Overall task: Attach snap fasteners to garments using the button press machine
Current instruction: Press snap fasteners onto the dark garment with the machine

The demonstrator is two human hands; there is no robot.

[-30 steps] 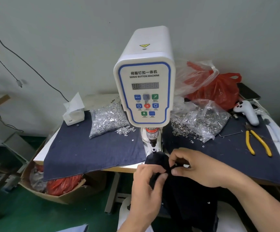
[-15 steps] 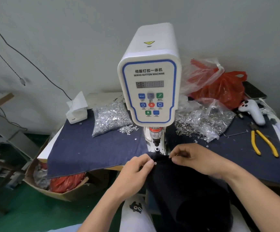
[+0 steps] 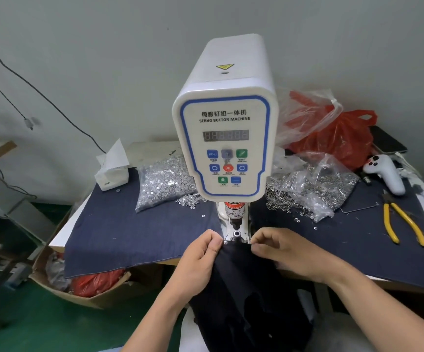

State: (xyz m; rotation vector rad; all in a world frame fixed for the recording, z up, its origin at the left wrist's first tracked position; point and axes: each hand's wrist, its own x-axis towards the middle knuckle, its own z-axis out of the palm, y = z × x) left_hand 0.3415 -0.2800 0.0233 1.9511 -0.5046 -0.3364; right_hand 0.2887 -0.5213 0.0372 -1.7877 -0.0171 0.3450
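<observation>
A white servo button machine (image 3: 224, 138) stands at the middle of the table, its lower die (image 3: 236, 234) just above the table's front edge. A black garment (image 3: 246, 288) hangs from the edge toward me. My left hand (image 3: 200, 260) pinches its top edge at the left, beside a silver snap (image 3: 225, 242) set in the cloth. My right hand (image 3: 282, 250) pinches the same edge at the right. The stretched edge lies just in front of the die.
A bag of silver snap caps (image 3: 162, 181) lies left of the machine, a bag of ring parts (image 3: 312, 189) right. Yellow pliers (image 3: 401, 224), a white controller (image 3: 386, 174), a red bag (image 3: 337, 138) and a tissue box (image 3: 111, 171) sit on the denim-covered table (image 3: 129, 232). A cardboard box (image 3: 84, 288) stands below.
Both hands have spread apart and lifted the garment's edge up to the die; a second ago they were bunched together lower down, working the cloth.
</observation>
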